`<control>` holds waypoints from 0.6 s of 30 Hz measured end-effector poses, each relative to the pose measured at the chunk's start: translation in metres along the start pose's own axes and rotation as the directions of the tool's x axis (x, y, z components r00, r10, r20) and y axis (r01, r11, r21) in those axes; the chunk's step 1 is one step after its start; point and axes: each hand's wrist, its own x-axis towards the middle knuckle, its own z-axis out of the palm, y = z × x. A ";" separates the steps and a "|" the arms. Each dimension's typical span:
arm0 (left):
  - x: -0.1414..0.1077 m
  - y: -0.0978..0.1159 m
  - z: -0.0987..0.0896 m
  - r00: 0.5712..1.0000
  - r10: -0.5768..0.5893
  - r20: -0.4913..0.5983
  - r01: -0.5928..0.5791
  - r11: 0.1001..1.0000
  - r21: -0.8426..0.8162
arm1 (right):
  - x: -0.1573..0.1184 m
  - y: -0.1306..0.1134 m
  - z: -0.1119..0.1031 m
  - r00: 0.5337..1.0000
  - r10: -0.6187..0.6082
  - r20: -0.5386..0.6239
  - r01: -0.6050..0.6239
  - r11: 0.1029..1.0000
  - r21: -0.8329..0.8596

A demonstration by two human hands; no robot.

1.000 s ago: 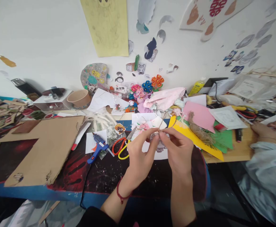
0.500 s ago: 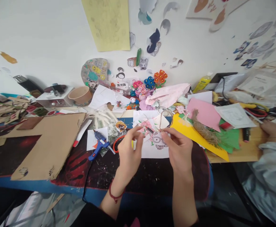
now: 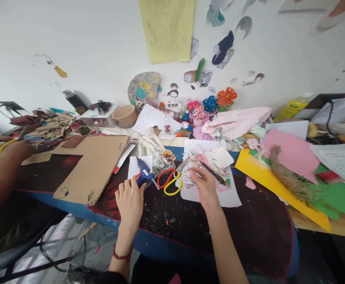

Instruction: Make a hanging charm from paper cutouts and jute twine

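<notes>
My left hand has its fingers curled at the handle of a blue glue gun, which lies on a small white sheet. My right hand is closed in a pinch over a white paper. At its fingertips is a paper cutout with a line-drawn face in glasses, partly covered by the fingers. Between the hands lie scissors with one red and one yellow loop. A dark pen rests on pink and green scraps just right of my right fingers.
Left of my hand lies a cardboard sheet. Another person's hand holds yellow-handled scissors at far left. A plastic bag, crocheted flowers and pink cloth line the back. Yellow paper and twine lie right.
My left hand has moved left and away from my right hand, onto the glue gun. My right hand has lowered the cutout towards the paper. The view has turned left, showing another person there.
</notes>
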 end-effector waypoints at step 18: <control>0.004 -0.019 0.045 0.999 0.032 -0.022 -0.037 0.959 -0.281 | 0.065 0.041 0.098 0.780 0.408 0.475 -0.306 0.910 -0.280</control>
